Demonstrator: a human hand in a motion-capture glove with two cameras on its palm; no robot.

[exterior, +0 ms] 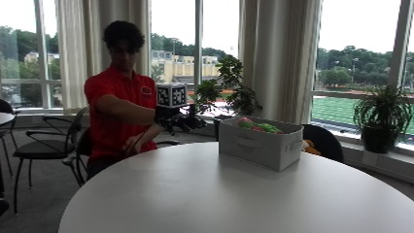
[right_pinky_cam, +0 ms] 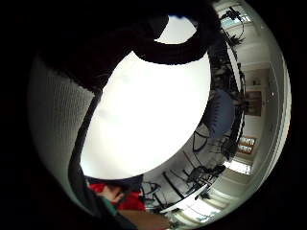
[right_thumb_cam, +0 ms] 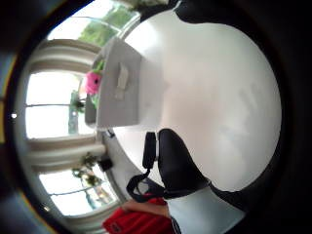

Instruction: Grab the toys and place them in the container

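A grey fabric container (exterior: pixel 259 144) stands on the round white table (exterior: pixel 213 194), on its far side. Pink and green toys (exterior: pixel 253 125) show above its rim. My gloved right hand (exterior: pixel 181 121) hangs in the air above the table's far edge, a short way left of the container and clear of it. Its fingers are loosely curled and hold nothing. In the thumb side palm view the container (right_thumb_cam: pixel 119 87) lies beyond the gloved thumb (right_thumb_cam: pixel 175 163), with a pink toy (right_thumb_cam: pixel 92 83) inside it. The little finger side palm view shows only bare table (right_pinky_cam: pixel 148 115) under the hand.
A dark chair (exterior: pixel 326 141) stands behind the container. More chairs (exterior: pixel 42 145) are at the left. Potted plants (exterior: pixel 382 119) line the window sill. The person's bare hand (exterior: pixel 132 143) is low at the table's far edge.
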